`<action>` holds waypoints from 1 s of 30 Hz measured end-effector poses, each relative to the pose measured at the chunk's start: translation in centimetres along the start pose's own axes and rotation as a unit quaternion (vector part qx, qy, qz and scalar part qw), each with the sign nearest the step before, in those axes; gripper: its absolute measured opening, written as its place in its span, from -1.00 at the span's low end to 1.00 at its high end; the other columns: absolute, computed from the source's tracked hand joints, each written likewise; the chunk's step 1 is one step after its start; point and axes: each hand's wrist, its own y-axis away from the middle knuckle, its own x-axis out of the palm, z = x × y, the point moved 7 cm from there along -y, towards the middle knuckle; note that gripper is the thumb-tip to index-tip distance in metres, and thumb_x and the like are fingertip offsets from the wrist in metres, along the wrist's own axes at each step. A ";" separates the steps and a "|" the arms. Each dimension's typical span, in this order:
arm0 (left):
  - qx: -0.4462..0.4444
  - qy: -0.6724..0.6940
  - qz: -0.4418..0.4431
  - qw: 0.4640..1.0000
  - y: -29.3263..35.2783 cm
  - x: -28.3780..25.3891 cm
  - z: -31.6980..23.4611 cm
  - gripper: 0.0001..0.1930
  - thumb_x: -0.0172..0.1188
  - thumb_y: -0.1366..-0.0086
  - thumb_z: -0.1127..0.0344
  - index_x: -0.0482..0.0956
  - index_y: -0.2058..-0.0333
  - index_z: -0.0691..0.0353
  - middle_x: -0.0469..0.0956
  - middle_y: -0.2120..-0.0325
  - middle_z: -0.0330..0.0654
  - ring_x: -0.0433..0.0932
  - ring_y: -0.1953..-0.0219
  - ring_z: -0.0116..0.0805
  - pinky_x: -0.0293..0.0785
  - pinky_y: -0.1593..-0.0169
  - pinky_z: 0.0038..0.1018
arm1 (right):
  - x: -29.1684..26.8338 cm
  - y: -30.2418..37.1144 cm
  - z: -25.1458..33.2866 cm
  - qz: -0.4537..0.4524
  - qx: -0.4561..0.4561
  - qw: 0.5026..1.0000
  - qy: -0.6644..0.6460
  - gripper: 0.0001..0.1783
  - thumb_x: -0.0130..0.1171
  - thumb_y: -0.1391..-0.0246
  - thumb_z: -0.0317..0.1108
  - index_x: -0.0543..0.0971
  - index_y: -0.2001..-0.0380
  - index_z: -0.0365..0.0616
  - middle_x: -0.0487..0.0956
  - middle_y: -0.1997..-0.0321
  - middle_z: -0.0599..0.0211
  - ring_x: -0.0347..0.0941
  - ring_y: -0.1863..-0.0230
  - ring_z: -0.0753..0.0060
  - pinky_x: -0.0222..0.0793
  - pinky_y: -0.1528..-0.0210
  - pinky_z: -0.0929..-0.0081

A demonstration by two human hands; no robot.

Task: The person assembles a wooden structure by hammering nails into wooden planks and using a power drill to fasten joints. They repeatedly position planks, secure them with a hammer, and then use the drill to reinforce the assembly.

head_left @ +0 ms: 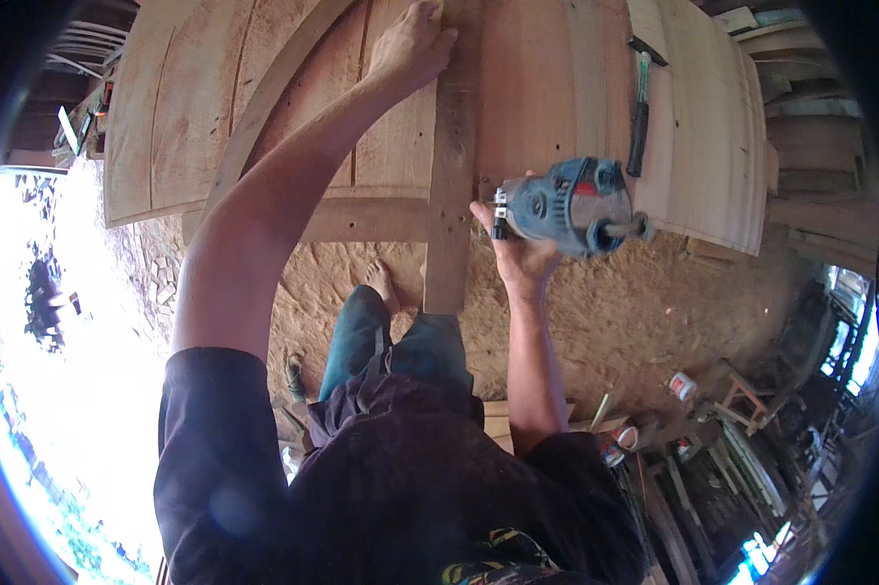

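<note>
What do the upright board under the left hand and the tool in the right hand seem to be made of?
Board: bare, unfinished wood, reddish-brown with visible grain and a rough matte face. Tool: blue housing that looks like moulded plastic, with a shiny metal-looking fitting at its front end; hard to confirm from here. Left hand rests on the board; right hand grips the tool.

Bare timber lay open between the left hand and the blue power tool; an upright wooden rail divided that space, and a hammer blocked the boards to the right.
</note>
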 end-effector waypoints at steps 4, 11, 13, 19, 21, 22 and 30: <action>-0.001 -0.074 0.054 0.996 -1.9 2.3 -3.5 -0.34 -0.01 -0.57 -0.04 0.26 -0.48 0.22 0.33 -0.45 0.06 0.27 -0.50 0.00 0.16 -0.43 0.11 | -0.2 0.4 -1.2 -0.067 0.108 0.983 -0.135 -0.18 0.64 0.04 -0.44 0.47 -0.30 -0.09 0.60 -0.14 0.21 0.57 -0.10 0.32 0.50 -0.34 0.02; 0.047 -0.117 -0.073 0.989 -1.1 3.9 -3.2 -0.33 -0.07 -0.59 -0.06 0.21 -0.50 0.20 0.22 -0.51 0.02 0.17 -0.56 -0.03 0.09 -0.47 0.15 | 0.4 -0.5 5.5 -0.070 -0.095 0.962 0.245 -0.06 0.77 0.19 -0.29 0.47 -0.26 -0.19 0.61 -0.05 0.27 0.55 -0.04 0.36 0.52 -0.22 0.35; 0.024 -0.138 -0.063 0.988 -1.3 4.3 -3.0 -0.31 -0.09 -0.59 -0.07 0.18 -0.52 0.19 0.17 -0.54 0.02 0.11 -0.59 -0.04 0.05 -0.49 0.17 | 0.0 -0.6 4.5 -0.088 -0.091 0.952 0.278 -0.07 0.77 0.21 -0.24 0.50 -0.24 -0.17 0.61 -0.07 0.27 0.56 -0.05 0.32 0.49 -0.22 0.35; 0.005 -0.158 -0.034 0.987 -1.4 4.5 -3.0 -0.29 -0.13 -0.60 -0.08 0.11 -0.56 0.19 0.07 -0.59 0.01 0.02 -0.63 -0.06 0.00 -0.52 0.21 | -0.1 -0.9 3.1 -0.132 -0.062 0.957 0.250 -0.12 0.78 0.22 -0.14 0.55 -0.17 -0.14 0.61 -0.12 0.27 0.56 -0.08 0.29 0.47 -0.22 0.33; -0.009 -0.170 -0.030 0.985 -1.3 4.3 -2.9 -0.29 -0.12 -0.60 -0.08 0.12 -0.55 0.20 0.09 -0.58 0.02 0.02 -0.63 -0.06 0.01 -0.51 0.21 | 0.3 -1.4 4.1 -0.124 -0.086 0.947 0.283 -0.13 0.78 0.22 -0.13 0.56 -0.16 -0.12 0.61 -0.14 0.27 0.56 -0.08 0.28 0.46 -0.22 0.33; 0.000 -0.165 -0.035 0.986 -1.3 4.3 -3.1 -0.29 -0.12 -0.60 -0.08 0.13 -0.55 0.20 0.10 -0.58 0.02 0.02 -0.63 -0.05 0.03 -0.51 0.22 | 0.3 -1.5 4.5 -0.132 -0.112 0.939 0.297 -0.13 0.78 0.23 -0.12 0.57 -0.15 -0.11 0.61 -0.12 0.27 0.56 -0.07 0.27 0.47 -0.21 0.32; 0.025 -0.145 -0.058 0.987 -1.1 4.1 -3.6 -0.31 -0.08 -0.59 -0.06 0.17 -0.53 0.21 0.15 -0.55 0.04 0.05 -0.62 -0.04 0.08 -0.49 0.22 | -0.4 -0.9 1.8 -0.143 -0.029 0.967 0.208 -0.10 0.79 0.25 -0.10 0.56 -0.17 -0.10 0.61 -0.10 0.30 0.55 -0.05 0.30 0.46 -0.21 0.33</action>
